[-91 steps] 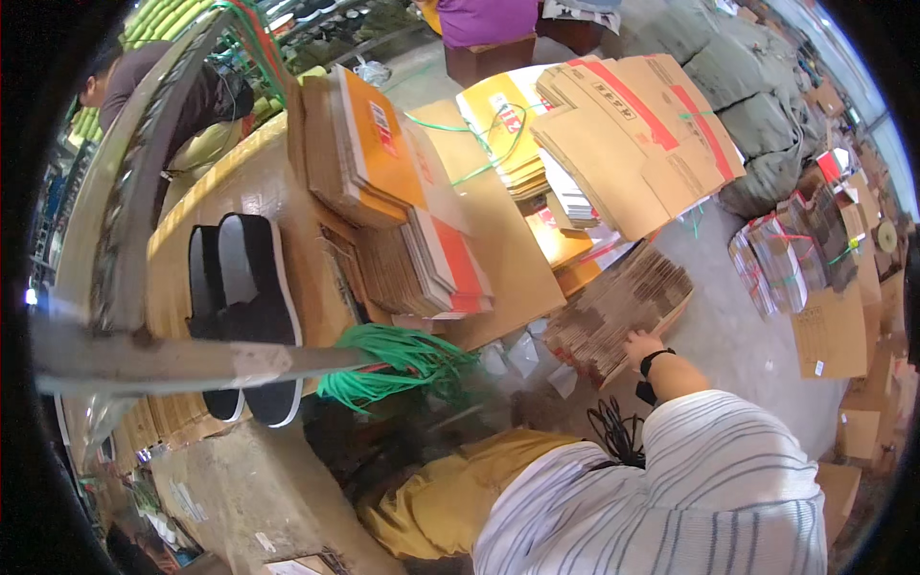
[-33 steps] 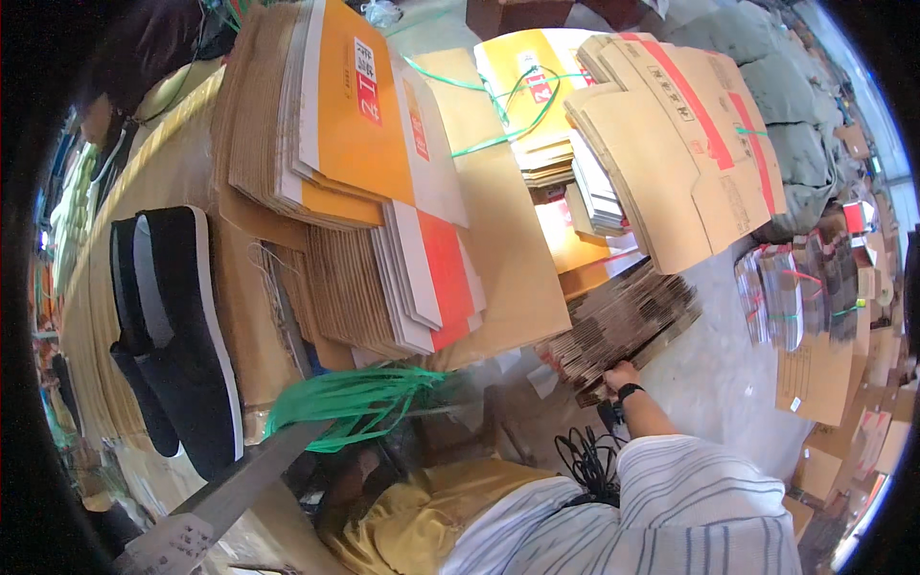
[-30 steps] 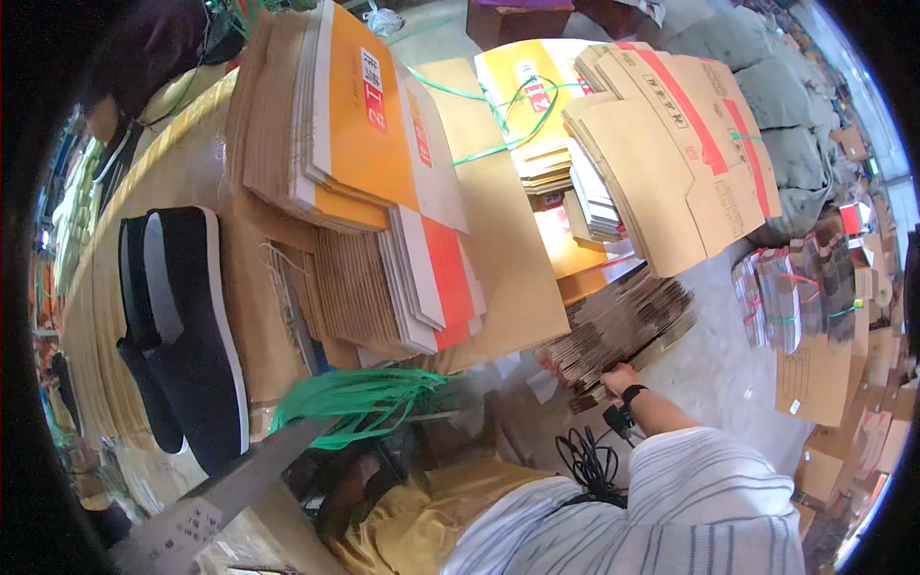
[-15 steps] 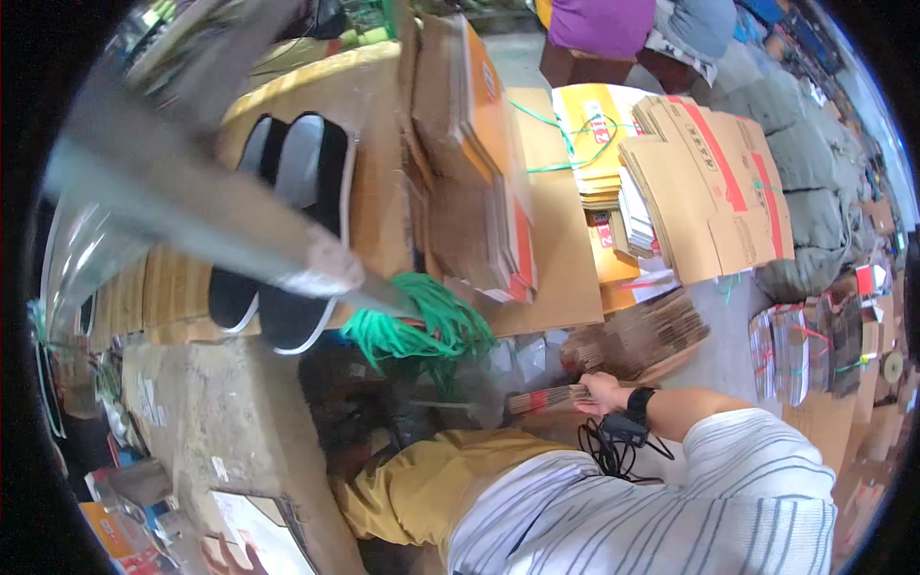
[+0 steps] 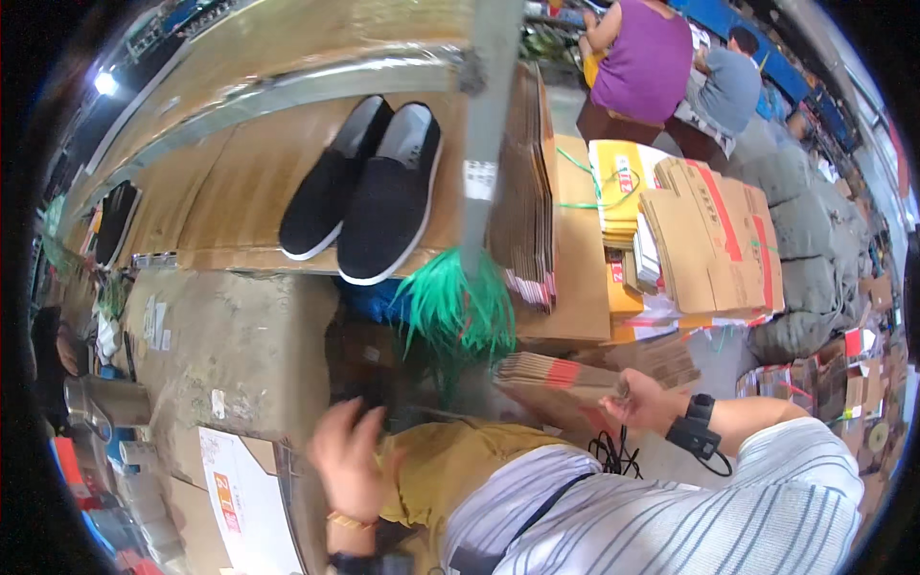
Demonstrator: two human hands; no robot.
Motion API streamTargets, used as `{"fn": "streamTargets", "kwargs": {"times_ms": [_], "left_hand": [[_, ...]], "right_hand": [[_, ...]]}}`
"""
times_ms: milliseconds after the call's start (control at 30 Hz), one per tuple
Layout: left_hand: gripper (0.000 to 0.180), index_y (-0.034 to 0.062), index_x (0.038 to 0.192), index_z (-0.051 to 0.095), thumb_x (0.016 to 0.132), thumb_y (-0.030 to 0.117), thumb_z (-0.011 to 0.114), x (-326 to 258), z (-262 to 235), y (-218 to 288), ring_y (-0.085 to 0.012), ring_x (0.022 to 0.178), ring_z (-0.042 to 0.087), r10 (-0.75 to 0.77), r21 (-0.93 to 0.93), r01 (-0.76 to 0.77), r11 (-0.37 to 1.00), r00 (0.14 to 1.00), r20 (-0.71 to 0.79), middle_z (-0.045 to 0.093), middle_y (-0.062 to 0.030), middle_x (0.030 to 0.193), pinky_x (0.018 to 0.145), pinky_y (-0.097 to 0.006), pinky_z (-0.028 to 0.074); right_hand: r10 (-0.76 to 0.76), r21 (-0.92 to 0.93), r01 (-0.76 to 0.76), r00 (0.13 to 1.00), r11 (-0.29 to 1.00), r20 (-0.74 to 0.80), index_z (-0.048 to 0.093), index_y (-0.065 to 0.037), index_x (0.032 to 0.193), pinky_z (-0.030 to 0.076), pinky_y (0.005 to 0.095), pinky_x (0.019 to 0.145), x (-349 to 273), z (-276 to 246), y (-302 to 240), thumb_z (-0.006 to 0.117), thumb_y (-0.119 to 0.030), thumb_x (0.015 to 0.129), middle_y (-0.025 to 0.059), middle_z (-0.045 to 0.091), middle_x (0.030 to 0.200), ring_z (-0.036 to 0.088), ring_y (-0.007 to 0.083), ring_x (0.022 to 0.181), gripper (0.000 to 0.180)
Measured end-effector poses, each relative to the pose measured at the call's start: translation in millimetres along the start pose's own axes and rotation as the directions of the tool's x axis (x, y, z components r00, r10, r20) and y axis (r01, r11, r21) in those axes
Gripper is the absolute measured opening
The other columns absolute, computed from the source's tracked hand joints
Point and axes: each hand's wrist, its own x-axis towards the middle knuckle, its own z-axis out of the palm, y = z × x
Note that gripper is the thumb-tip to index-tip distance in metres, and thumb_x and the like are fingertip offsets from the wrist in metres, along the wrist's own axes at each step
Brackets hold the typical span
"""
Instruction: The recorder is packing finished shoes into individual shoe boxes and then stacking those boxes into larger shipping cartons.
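Note:
Low at centre right, my right hand grips the end of a stack of flattened cardboard boxes, brown with a red stripe, folded edges facing up. My left hand, slightly blurred, is raised beside my left thigh with fingers spread and nothing in it. Below and left of it, a white printed flat carton lies on a worn brown cardboard surface. Black bands circle both wrists, and a dark cable hangs by the right one.
Black slip-on shoes rest on the cardboard-covered shelf ahead. Green plastic strings hang from a metal post. Flattened cartons are piled to the right, beside grey sacks. Two people sit at the far right.
My left hand has come up off the white carton toward my thigh. My right hand has raised the box stack, showing more of it. The view has shifted, bringing the shoes fully into sight.

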Motion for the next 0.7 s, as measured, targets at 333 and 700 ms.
{"fn": "streamTargets", "kwargs": {"times_ms": [333,700], "left_hand": [[0.04,0.0097,0.084,0.065,0.049,0.019,0.082,43.9,62.9,78.1,-0.026,0.082,0.063,0.275,-0.257,-0.282,0.924,0.959,-0.063,0.063,-0.0083,0.082,0.07,-0.036,0.05],[0.045,0.0038,0.072,0.056,0.049,0.016,0.092,7.7,-12.2,28.5,-0.0037,0.067,0.053,-0.267,-0.906,-0.065,0.418,0.944,-0.191,0.06,0.001,0.07,0.057,-0.023,0.045]], "right_hand": [[0.002,-0.34,0.282,0.768,0.897,0.64,0.043,-0.013,0.128,0.055,0.0366,0.069,-114.4,63.3,5.1,0.048,-0.026,0.096,0.0128,0.061,0.092,0.063,0.025,0.07,0.035],[0.003,-0.199,0.732,0.265,-0.651,0.964,0.056,-0.005,0.119,0.05,0.0341,0.079,-209.1,136.2,-64.1,0.082,-0.038,0.062,0.0161,0.067,0.1,0.065,0.0286,0.091,0.071]]}}
